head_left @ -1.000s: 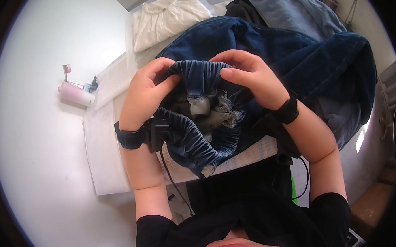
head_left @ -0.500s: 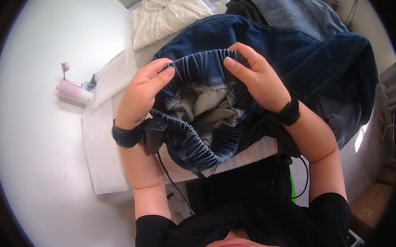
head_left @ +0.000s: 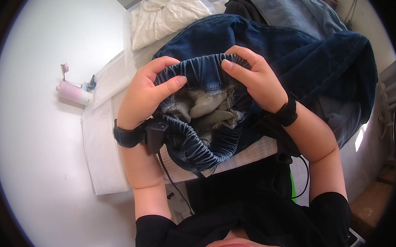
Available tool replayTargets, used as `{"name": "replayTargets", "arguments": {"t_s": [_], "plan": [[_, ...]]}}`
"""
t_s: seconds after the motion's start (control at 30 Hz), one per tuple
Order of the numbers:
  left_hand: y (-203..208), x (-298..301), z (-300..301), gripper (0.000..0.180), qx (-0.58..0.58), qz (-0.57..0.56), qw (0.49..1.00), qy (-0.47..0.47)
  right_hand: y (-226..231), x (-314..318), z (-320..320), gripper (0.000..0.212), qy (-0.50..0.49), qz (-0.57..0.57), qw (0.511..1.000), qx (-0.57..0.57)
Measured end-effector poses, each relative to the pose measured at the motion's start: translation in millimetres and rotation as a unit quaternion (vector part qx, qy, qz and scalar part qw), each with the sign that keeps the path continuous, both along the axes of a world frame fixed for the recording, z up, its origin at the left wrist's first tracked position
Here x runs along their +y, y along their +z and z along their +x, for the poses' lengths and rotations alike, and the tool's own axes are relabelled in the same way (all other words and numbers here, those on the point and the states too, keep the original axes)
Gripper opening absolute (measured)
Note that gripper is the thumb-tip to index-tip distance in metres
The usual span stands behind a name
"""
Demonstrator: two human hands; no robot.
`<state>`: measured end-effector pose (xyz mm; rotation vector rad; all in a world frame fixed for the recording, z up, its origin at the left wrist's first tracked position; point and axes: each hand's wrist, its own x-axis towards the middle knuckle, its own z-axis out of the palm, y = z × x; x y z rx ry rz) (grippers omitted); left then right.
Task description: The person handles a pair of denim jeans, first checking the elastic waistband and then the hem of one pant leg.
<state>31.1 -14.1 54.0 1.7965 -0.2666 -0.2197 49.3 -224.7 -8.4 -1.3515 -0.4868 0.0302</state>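
Dark blue jeans (head_left: 197, 28) lie bunched across the padded surface, their gathered elastic waistband (head_left: 200, 67) spread into a ring toward me. Inside the ring show the pale lining and frayed seam edges. My left hand (head_left: 148, 88) pinches the far-left part of the band, thumb on the near face and fingers behind it. At the far right of the band, my right hand (head_left: 257, 77) grips the denim between thumb and fingers. The near side of the ring hangs loose. Both wrists carry black straps, with a dark box at the left one.
A cream garment (head_left: 165, 18) lies folded at the back left. Grey-blue cloth (head_left: 295, 15) is heaped at the back right. A pink-and-white bottle (head_left: 73, 93) is beside the white cloth-covered edge (head_left: 101, 163). A black cable (head_left: 171, 182) hangs below my left wrist.
My left hand has shifted slightly right along the band, its thumb opening a little. The far edge of the waistband has come slightly nearer. My right hand has moved slightly left.
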Motion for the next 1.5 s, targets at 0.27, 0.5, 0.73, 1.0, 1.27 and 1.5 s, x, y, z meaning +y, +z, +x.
{"name": "replayTargets", "arguments": {"t_s": [0.27,0.5,0.73,1.0,1.27,1.5], "plan": [[2.1,2.2,-0.6,0.018,-0.013,0.007,1.000,-0.001,-5.5,-0.8,2.5,0.032,0.031,0.036,0.998,0.041],[-3.2,8.2,4.0,0.021,-0.045,0.017,0.999,0.008,-0.9,1.3,0.1,0.030,0.069,0.094,0.992,0.058],[-2.4,17.2,8.8,0.023,-0.068,-0.022,0.994,0.080,1.4,-1.4,3.5,0.032,-0.047,0.054,0.997,-0.004],[-1.6,19.5,10.7,0.022,-0.059,-0.038,0.994,0.082,8.5,-0.3,-7.6,0.032,0.170,-0.014,0.984,0.051],[-1.6,20.0,9.3,0.022,-0.059,-0.035,0.995,0.076,6.5,0.6,-6.7,0.041,0.161,0.001,0.985,0.061],[-5.6,19.4,12.5,0.023,-0.068,-0.024,0.995,0.074,4.4,0.7,-3.3,0.038,0.101,-0.020,0.992,0.075]]}}
